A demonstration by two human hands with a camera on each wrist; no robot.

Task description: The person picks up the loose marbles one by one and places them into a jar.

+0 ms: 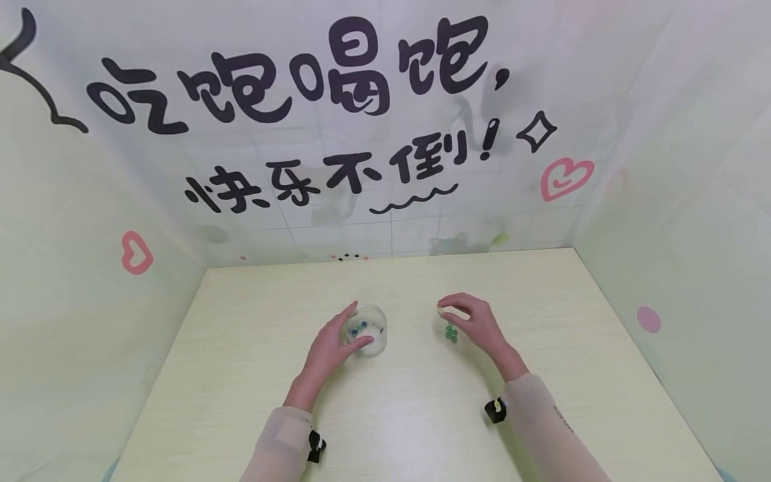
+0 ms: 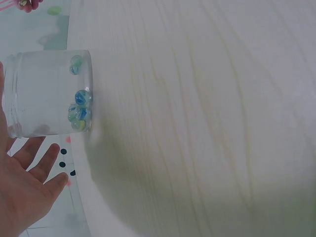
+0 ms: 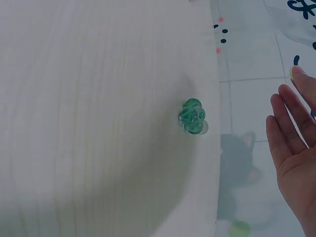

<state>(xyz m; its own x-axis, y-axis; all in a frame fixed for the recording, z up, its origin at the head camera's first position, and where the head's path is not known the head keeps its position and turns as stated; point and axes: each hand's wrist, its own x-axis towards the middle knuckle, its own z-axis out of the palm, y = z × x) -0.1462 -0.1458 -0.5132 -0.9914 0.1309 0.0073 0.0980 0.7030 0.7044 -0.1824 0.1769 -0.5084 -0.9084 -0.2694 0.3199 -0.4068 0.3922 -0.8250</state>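
A clear round jar (image 1: 375, 346) stands upright on the table, with several blue and green glass marbles (image 2: 81, 106) at its bottom. My left hand (image 1: 328, 348) holds the jar between thumb and forefinger; the other fingers (image 2: 55, 185) spread beside it in the left wrist view. To the right, my right hand (image 1: 478, 325) is raised above the table and pinches a small pale yellowish marble (image 1: 440, 310) between thumb and fingertip. Below that hand, a cluster of green glass marbles (image 3: 193, 117) sits on the tabletop. The pinched marble is mostly hidden by the fingers.
The pale wood-grain table (image 1: 385, 415) runs back to a printed cloth wall (image 1: 361, 234) with dark lettering and pink hearts. Cloth panels also rise at the left and right. A black strap piece (image 1: 496, 410) hangs at the right sleeve, another (image 1: 316, 446) at the left.
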